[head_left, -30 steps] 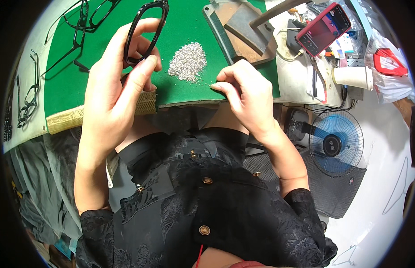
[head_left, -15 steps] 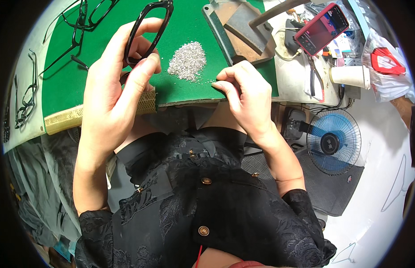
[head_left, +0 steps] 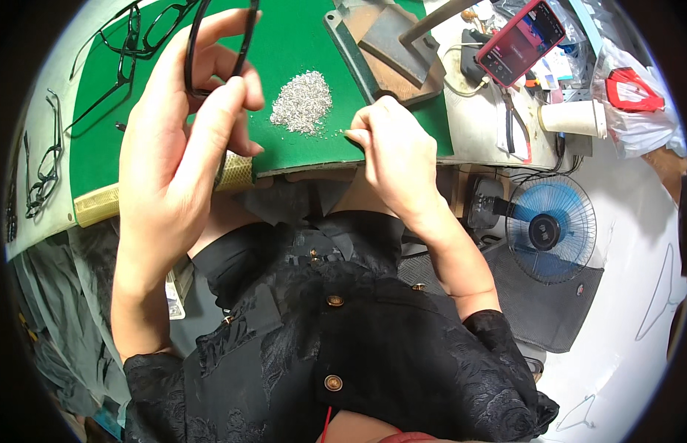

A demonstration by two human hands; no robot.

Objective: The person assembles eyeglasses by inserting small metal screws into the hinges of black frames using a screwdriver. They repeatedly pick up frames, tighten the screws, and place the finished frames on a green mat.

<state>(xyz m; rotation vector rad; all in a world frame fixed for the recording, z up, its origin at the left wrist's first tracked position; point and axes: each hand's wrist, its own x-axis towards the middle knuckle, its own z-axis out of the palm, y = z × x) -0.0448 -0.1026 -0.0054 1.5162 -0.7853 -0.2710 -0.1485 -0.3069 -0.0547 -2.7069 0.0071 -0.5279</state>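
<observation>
My left hand (head_left: pixel 177 159) is closed on a black eyeglass frame (head_left: pixel 189 63), raised above the green mat (head_left: pixel 284 148) with part of the rim cut off by the top of the picture. A temple of that frame hangs below the fingers. In the middle of the mat lies a heap of tiny silvery metal pieces (head_left: pixel 302 103), too small to tell apart. Just right of it, near the mat's front edge, my right hand (head_left: pixel 399 148) has thumb and forefinger pinched together. A few loose pieces lie by those fingertips; what they hold, if anything, cannot be made out.
More black eyeglass frames (head_left: pixel 125 63) lie at the far left. A metal stand (head_left: pixel 395 48) is behind my right hand. Right of it are a phone (head_left: pixel 521 43), pliers (head_left: pixel 515 122) and a paper cup (head_left: pixel 572 119). A fan (head_left: pixel 547 230) stands below the table.
My left hand has shifted slightly left with the eyeglass frame, which has turned and risen partly out of the picture. My right hand stays pinched at the mat, its fingers drawn closer together.
</observation>
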